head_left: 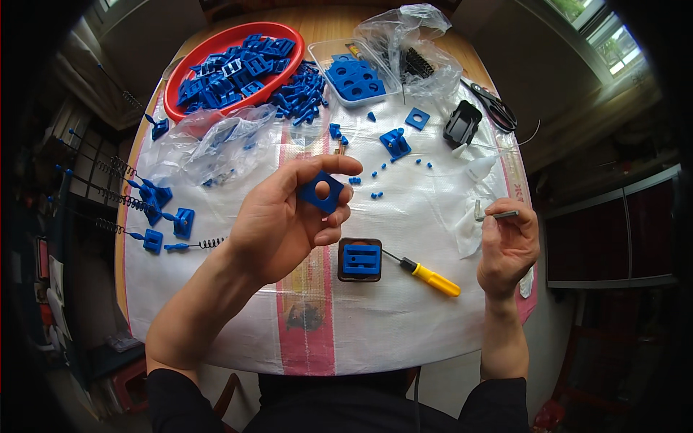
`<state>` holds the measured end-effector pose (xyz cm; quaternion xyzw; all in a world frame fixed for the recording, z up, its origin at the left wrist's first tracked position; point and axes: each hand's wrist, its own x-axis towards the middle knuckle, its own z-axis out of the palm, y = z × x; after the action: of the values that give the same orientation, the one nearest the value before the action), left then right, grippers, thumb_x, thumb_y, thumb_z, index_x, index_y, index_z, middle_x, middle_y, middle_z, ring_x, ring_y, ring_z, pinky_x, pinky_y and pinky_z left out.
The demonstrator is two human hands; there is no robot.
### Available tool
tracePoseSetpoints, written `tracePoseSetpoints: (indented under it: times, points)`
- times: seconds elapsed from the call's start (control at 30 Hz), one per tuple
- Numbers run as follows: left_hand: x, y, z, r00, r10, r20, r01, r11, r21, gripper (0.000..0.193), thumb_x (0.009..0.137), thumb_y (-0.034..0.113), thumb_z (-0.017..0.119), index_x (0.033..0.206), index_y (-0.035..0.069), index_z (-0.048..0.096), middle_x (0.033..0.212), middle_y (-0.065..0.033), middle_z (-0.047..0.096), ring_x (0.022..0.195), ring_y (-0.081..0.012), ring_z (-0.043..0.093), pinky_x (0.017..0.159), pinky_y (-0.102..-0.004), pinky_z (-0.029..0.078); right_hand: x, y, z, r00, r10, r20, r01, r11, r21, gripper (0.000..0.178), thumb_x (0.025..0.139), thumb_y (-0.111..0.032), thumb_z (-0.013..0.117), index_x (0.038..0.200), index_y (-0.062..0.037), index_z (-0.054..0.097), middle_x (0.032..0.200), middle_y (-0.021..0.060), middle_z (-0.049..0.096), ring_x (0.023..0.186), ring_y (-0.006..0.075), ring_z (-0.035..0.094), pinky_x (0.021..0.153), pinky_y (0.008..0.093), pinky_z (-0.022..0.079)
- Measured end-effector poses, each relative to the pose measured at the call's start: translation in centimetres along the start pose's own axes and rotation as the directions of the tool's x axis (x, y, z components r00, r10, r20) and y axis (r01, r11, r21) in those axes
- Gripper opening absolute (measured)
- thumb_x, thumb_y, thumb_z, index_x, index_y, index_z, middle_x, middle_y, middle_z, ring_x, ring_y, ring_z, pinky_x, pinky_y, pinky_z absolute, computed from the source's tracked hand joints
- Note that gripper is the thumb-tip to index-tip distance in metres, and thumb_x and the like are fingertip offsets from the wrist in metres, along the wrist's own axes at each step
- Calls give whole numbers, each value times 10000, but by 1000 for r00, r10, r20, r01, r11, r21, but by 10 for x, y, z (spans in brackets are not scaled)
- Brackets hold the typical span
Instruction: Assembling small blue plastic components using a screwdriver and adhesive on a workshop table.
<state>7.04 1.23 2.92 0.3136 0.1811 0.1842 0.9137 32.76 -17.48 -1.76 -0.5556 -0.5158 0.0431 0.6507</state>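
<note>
My left hand (268, 220) is raised over the middle of the table, its thumb and fingers closed on a blue square plate (310, 197) with a round hole. Off to the right, my right hand (510, 252) pinches a small bent grey metal piece (505, 214), its exact kind unclear. Between the hands, nearer to me, a blue slotted block (362, 260) sits in a dark brown square holder (341, 273). A yellow-handled screwdriver (435, 279) lies beside it, shaft toward the holder.
Blue parts fill a red basin (297, 42) and a clear plastic box (393, 89) at the back. Left stand blue pieces with black springs (153, 195). Scissors (498, 114), a black tray (463, 124) and a blue holed plate (417, 118) lie far right.
</note>
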Motion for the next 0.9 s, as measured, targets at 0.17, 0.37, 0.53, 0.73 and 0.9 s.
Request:
tracePoseSetpoints:
  times: [0.17,0.37,0.53,0.73,0.9]
  points:
    - [1,-3,18,995,5,-96,2,998,68,320,1084,405,543,1004,96,550,961,-78,572,719,-108,500,518,-201,377,0,-6,2,999,-34,-3,34,999,21,286,866,171,603,1114,30,579,1088,113,601,964,133,596,886,258,498]
    - [50,6,10,996,-59,66,33,940,338,310,1086,352,558,1046,49,612,797,-22,572,602,-48,457,459,-206,321,2,-12,5,998,-69,5,68,996,54,282,845,185,613,1080,31,593,1049,122,604,914,134,591,822,250,496]
    - [145,7,47,963,260,-70,-78,517,852,265,1062,74,545,1257,-64,661,963,-94,699,805,-124,669,713,-248,566,3,-8,3,996,-89,-9,89,995,34,287,841,178,628,1078,18,596,1037,109,609,876,116,573,779,238,491]
    - [214,20,60,935,353,-25,35,-22,999,252,919,109,736,1125,-34,765,986,-157,774,868,-209,725,794,-332,569,5,-10,2,995,-102,-20,103,994,41,284,824,172,638,1055,11,597,1012,99,614,834,104,562,760,235,491]
    - [236,21,52,969,204,-137,164,-119,979,210,915,35,688,1079,-78,757,892,-187,763,717,-199,754,642,-305,617,6,-16,2,991,-131,-19,132,990,43,295,811,173,644,1055,13,600,999,100,621,818,104,563,742,236,494]
